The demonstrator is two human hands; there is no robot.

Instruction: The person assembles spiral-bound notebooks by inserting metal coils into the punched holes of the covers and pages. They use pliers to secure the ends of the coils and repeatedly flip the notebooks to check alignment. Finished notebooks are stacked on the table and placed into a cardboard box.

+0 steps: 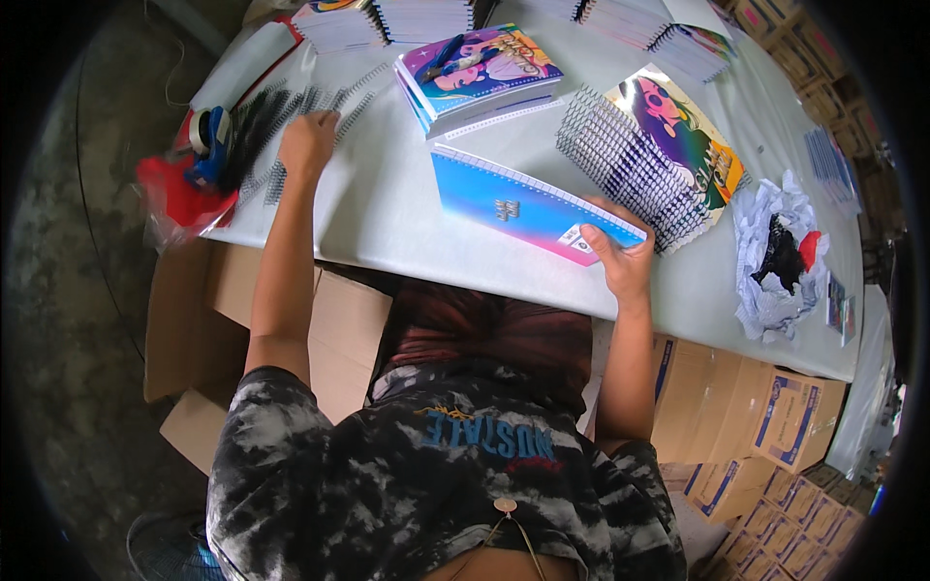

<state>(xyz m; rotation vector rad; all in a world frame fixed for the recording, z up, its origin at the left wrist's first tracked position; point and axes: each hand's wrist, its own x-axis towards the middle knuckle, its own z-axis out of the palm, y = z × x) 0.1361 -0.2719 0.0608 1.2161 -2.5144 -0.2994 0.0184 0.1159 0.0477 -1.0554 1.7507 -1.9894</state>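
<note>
My right hand [625,254] grips a notebook [523,205] by its right end, thumb on the cover. The cover fades from blue to pink, and a row of punched holes runs along its upper edge. On the left of the table, my left hand [308,145] has its fingers pinched on a thin spiral binding coil [358,104]. More dark binding coils [262,131] lie in a loose heap around that hand. Beyond the notebook stands a stack of notebooks [481,68] with illustrated covers. To its right, bound notebooks [668,145] lie overlapped in a row, coils showing.
A blue tape dispenser [206,145] and red plastic [184,194] sit at the table's left edge. Crumpled paper [775,261] holds black and red scraps at the right. More bound notebooks [426,21] line the far edge. Cardboard boxes [707,392] stand below the table.
</note>
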